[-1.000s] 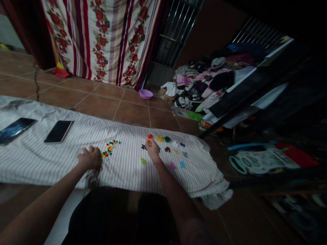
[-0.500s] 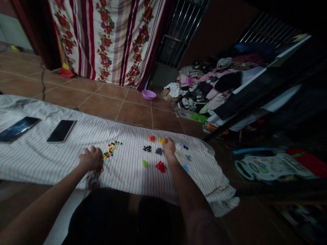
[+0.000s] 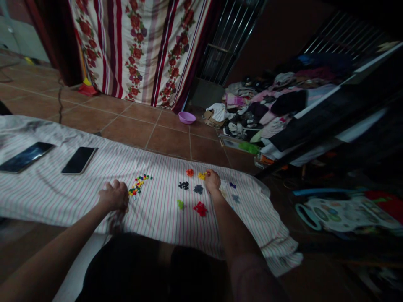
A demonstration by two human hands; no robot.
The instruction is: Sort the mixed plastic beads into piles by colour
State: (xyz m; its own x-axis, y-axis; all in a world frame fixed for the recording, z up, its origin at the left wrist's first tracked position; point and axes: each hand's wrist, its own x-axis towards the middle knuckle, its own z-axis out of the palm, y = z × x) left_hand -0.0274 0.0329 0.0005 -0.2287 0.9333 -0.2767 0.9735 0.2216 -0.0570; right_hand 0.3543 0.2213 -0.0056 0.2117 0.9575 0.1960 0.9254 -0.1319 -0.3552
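My left hand point(image 3: 113, 195) rests on the striped cloth, its fingers bent and somewhat apart, beside a strip of mixed small coloured pieces point(image 3: 137, 185). Its fingertips are partly hidden. Over to the right, my right hand point(image 3: 213, 180) has thumb and fingers pinched together at the edge of a small yellow pile point(image 3: 202, 175). What lies between those fingertips is too small to make out. Around it are single-colour piles: orange point(image 3: 189, 173), black point(image 3: 183, 185), dark grey point(image 3: 198, 189), lime green point(image 3: 180, 204), red point(image 3: 200, 209), dark blue point(image 3: 232, 185) and grey-blue point(image 3: 235, 198). A whitish pile is partly covered by my right hand.
Two dark phones or tablets point(image 3: 79, 160) lie on the left of the striped cloth point(image 3: 157, 209). Beyond its far edge, a purple basin point(image 3: 187, 118) stands on the tiled floor. Heaped clothes point(image 3: 252, 105) are at the back right, and a flowered curtain point(image 3: 138, 50) hangs behind.
The view has turned slightly, so the scene sits a little further right. My right hand stays pinched beside the yellow pile; my left hand keeps its place by the mixed pieces.
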